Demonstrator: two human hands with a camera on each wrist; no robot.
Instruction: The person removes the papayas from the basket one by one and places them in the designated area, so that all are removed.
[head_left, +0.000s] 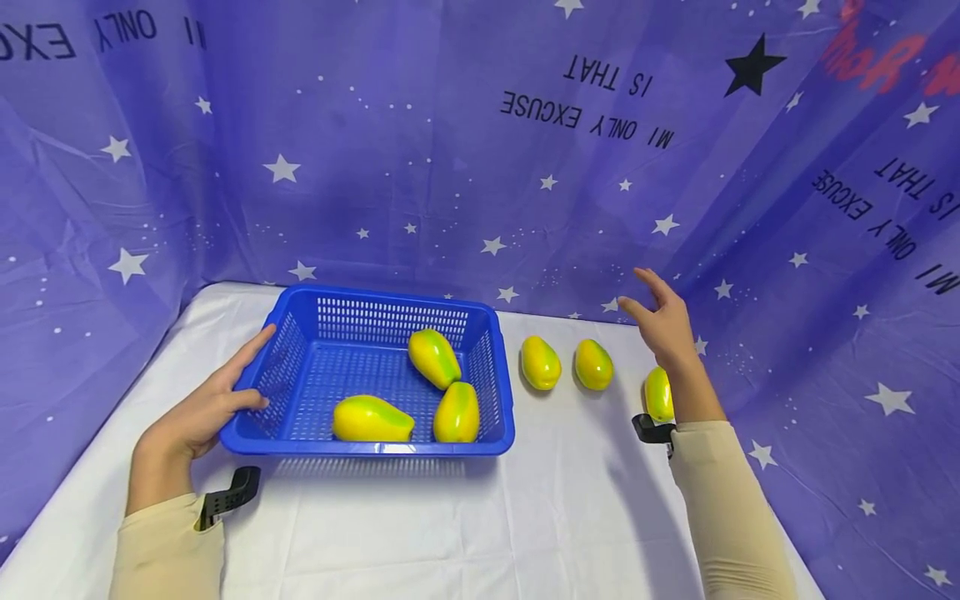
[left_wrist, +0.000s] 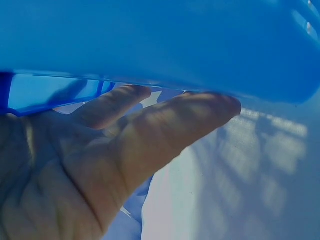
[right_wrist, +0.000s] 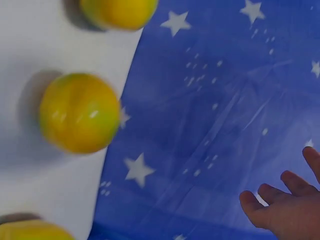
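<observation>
In the head view my left hand (head_left: 206, 408) lies against the left rim of a blue plastic basket (head_left: 375, 447), thumb and fingers extended. The left wrist view shows the thumb (left_wrist: 170, 122) touching the blue edge. Inside the basket are three yellow-green papayas: one at the back (head_left: 433, 358), one at front left (head_left: 371, 419) and one at front right (head_left: 457, 413). My right hand (head_left: 666, 327) is raised past the row of papayas, fingers spread and holding nothing. Its forearm partly hides the rightmost papaya (head_left: 657, 394).
Two more papayas, one nearer the basket (head_left: 541, 363) and one further right (head_left: 594, 364), lie on the white tablecloth (head_left: 390, 533). Purple star-printed curtains (head_left: 420, 167) enclose the table at the back and sides. A black wrist mount (head_left: 231, 493) sits at the left sleeve.
</observation>
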